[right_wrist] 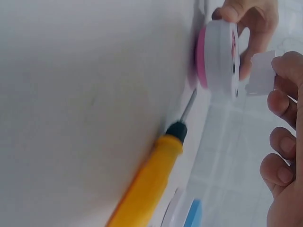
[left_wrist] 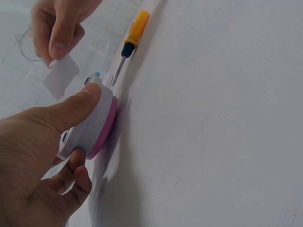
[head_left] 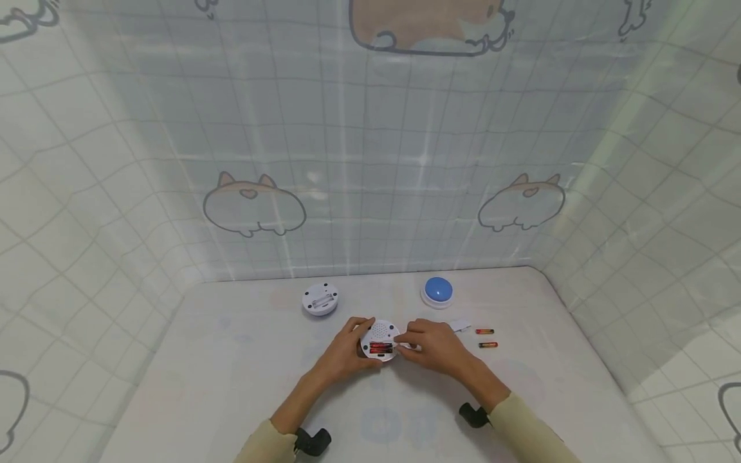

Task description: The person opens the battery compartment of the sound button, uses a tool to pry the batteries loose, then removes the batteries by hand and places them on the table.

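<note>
A round white button device (head_left: 379,329) lies bottom up, its pink cap (right_wrist: 201,59) facing the table. Two red-and-black batteries (head_left: 381,348) sit in its open compartment. My left hand (head_left: 345,354) grips the device by its rim, thumb on one side and fingers on the other. Between thumb and fingers, my right hand (head_left: 435,345) pinches a small flat white battery cover (right_wrist: 262,74), held beside the compartment. A screwdriver with a yellow handle (right_wrist: 150,182) lies on the table close by, its metal tip pointing toward the device.
Another white device (head_left: 320,299) rests bottom up at the back left, its battery slot exposed. A blue-topped button (head_left: 438,290) stands at the back right. Two loose batteries (head_left: 488,345) and a small white piece (head_left: 460,326) lie right of my right hand. Patterned curtains (head_left: 370,161) enclose the table.
</note>
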`<state>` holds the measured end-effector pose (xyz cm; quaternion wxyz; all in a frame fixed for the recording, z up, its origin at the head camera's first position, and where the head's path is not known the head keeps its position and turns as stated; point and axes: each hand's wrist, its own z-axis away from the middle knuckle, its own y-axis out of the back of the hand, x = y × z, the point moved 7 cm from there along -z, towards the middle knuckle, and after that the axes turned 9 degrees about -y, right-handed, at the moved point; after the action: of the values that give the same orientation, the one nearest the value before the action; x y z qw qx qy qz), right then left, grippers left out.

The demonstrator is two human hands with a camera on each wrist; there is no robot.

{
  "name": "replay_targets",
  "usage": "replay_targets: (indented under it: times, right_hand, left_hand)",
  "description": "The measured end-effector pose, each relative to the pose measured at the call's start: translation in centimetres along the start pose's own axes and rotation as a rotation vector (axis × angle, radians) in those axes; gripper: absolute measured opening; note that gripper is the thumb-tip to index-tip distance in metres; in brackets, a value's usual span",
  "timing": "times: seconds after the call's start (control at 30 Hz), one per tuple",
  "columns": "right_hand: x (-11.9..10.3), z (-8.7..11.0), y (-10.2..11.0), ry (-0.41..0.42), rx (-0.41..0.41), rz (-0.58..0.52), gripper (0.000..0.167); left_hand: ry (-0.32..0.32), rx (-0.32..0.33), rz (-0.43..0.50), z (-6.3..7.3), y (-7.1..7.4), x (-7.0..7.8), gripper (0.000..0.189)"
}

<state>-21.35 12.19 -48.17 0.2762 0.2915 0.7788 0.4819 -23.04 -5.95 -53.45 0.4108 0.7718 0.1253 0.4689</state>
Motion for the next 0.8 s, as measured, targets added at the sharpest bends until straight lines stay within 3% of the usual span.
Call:
replay_targets:
  times: [0.4, 0.8]
  right_hand:
    - [4.1, 3.2, 0.9, -0.145, -0.063, 0.023, 0.018]
    - [8.3, 6.9, 1.1, -0.286, -0.127, 0.17, 0.019]
  left_hand:
    - [0.027, -0.012, 0.0, 0.0, -0.2, -0.3, 0.093]
    - [0.029, -0.014, 0.017, -0.1, 0.0, -0.5, 0.093]
